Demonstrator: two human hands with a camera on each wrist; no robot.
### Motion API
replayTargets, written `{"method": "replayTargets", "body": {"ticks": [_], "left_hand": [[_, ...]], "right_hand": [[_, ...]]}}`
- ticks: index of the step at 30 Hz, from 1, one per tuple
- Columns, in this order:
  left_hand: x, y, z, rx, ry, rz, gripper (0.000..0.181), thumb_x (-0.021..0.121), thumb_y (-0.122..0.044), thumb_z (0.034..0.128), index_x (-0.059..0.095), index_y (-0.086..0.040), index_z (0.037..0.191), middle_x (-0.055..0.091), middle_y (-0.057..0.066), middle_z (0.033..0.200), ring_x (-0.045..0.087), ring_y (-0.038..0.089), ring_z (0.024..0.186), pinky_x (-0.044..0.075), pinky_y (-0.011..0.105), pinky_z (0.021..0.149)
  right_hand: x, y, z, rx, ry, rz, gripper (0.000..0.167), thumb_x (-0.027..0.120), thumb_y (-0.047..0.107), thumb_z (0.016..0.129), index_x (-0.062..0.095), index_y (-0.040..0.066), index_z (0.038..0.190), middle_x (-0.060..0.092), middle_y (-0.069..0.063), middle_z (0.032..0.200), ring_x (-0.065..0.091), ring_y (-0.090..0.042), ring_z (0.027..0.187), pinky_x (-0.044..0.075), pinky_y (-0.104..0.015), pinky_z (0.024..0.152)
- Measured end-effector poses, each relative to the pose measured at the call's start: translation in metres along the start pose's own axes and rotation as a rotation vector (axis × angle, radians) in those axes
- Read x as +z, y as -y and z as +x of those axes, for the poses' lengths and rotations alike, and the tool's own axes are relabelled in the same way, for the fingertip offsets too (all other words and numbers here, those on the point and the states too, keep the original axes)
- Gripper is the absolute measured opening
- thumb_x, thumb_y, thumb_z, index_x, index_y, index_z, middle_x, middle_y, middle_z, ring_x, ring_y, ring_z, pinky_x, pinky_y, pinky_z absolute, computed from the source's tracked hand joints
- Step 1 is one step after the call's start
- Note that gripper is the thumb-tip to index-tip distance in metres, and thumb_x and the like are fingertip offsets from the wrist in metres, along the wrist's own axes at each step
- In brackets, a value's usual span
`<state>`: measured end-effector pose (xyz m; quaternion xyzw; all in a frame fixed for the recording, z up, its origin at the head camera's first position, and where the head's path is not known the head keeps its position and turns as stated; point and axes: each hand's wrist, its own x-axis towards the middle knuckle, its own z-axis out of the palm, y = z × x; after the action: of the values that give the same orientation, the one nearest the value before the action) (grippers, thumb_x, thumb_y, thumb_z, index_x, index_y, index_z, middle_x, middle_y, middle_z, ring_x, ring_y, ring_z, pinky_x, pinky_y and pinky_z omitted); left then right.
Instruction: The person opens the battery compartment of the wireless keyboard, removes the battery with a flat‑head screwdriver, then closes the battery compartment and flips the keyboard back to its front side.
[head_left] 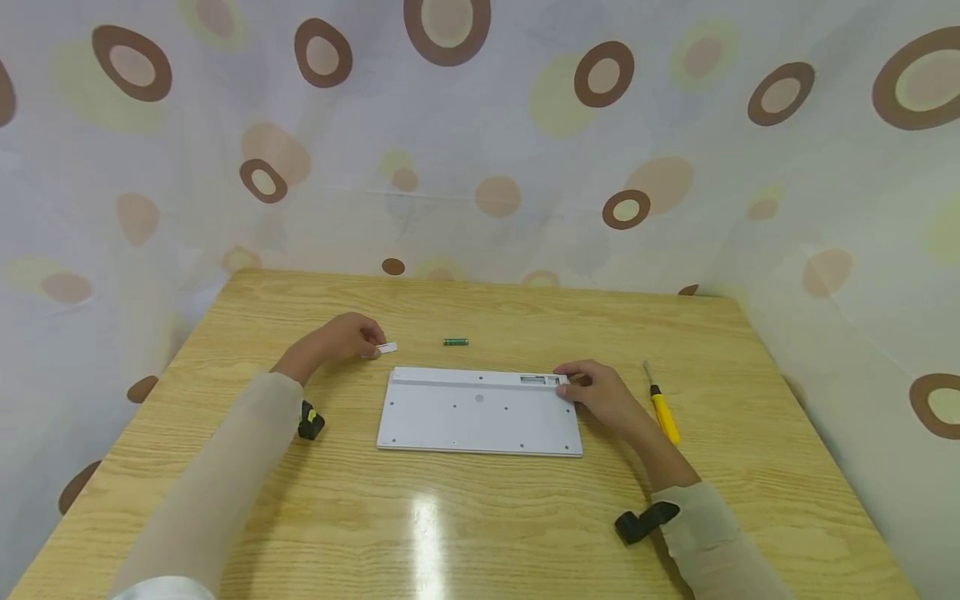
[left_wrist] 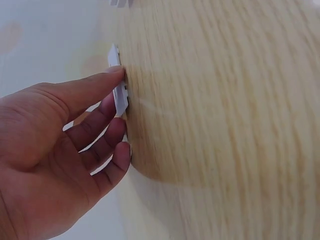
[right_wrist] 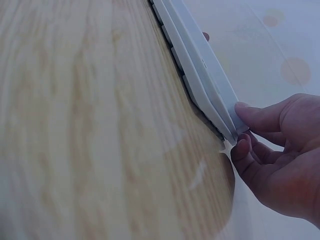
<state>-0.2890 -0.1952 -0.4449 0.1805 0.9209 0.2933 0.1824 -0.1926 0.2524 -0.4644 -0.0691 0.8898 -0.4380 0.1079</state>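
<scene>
Keyboard [head_left: 435, 429] lies underside up on the table [head_left: 337, 525], its keys mostly hidden; the right wrist view shows only a few dark-edged ones beneath its rim, and cuts off the rest of the body. Near its far right corner is an uncovered slot [head_left: 533, 379], whose inside is too small to make out. The right hand [head_left: 607, 400] grips that corner, thumb on top, fingertips partly concealed by the edge. At the far left, the left hand [head_left: 348, 337] pinches a small white piece [head_left: 387, 347] between thumb and fingers; the thumb covers its middle, so its full shape cannot be told. A sliver of something white [left_wrist: 120, 2] is cut off at the top of the left wrist view, too little to identify. Beyond the keyboard lies a green battery [head_left: 455, 342], its lettering unreadable. To the right, near the right forearm, lies a yellow-handled screwdriver [head_left: 663, 417], its tip blurred. Both sleeves [head_left: 217, 475] run out of the head view's near edge.
</scene>
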Motion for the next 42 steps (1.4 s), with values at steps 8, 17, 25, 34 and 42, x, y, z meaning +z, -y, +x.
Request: {"method": "replayTargets", "body": {"ticks": [8,17,25,34,42], "left_hand": [[-0.004,-0.009,-0.002,0.028,0.006,-0.019,0.023,0.059,-0.006,0.0968,0.07,-0.001,0.117,0.067,0.012,0.105,0.052,0.022,0.088,0.043,0.032,0.076],[-0.001,-0.023,0.0,0.069,-0.002,-0.068,0.028,0.057,-0.012,0.1017,0.068,-0.006,0.127,0.068,0.012,0.12,0.061,0.025,0.104,0.049,0.041,0.09],[0.004,-0.055,0.01,0.175,0.02,-0.138,0.026,0.058,-0.009,0.1011,0.068,-0.004,0.125,0.07,0.011,0.112,0.06,0.021,0.097,0.049,0.036,0.086],[0.024,-0.094,0.035,0.25,0.086,-0.087,0.024,0.06,-0.009,0.1001,0.07,-0.006,0.122,0.069,0.006,0.104,0.057,0.019,0.092,0.048,0.029,0.079],[0.046,-0.133,0.051,0.32,0.145,-0.049,0.025,0.06,-0.01,0.1005,0.07,-0.009,0.123,0.069,0.005,0.11,0.058,0.018,0.098,0.049,0.029,0.083]], "right_hand": [[0.0,0.001,-0.001,-0.002,-0.003,0.003,0.034,0.066,0.019,0.099,0.064,0.009,0.131,0.061,-0.016,0.13,0.058,-0.027,0.104,0.051,-0.035,0.088],[0.002,0.003,0.0,0.003,0.0,0.011,0.034,0.066,0.019,0.099,0.064,0.009,0.131,0.061,-0.015,0.129,0.057,-0.026,0.103,0.05,-0.032,0.086],[0.001,0.003,0.0,0.007,0.001,0.021,0.034,0.066,0.018,0.098,0.064,0.009,0.131,0.061,-0.015,0.13,0.058,-0.026,0.102,0.05,-0.033,0.086],[0.0,0.001,-0.001,0.012,0.002,0.027,0.034,0.066,0.019,0.099,0.064,0.009,0.131,0.061,-0.016,0.13,0.058,-0.027,0.102,0.051,-0.034,0.087],[0.0,0.0,0.0,0.035,-0.001,0.033,0.033,0.066,0.02,0.099,0.064,0.011,0.131,0.06,-0.014,0.131,0.057,-0.026,0.102,0.05,-0.033,0.086]]}}
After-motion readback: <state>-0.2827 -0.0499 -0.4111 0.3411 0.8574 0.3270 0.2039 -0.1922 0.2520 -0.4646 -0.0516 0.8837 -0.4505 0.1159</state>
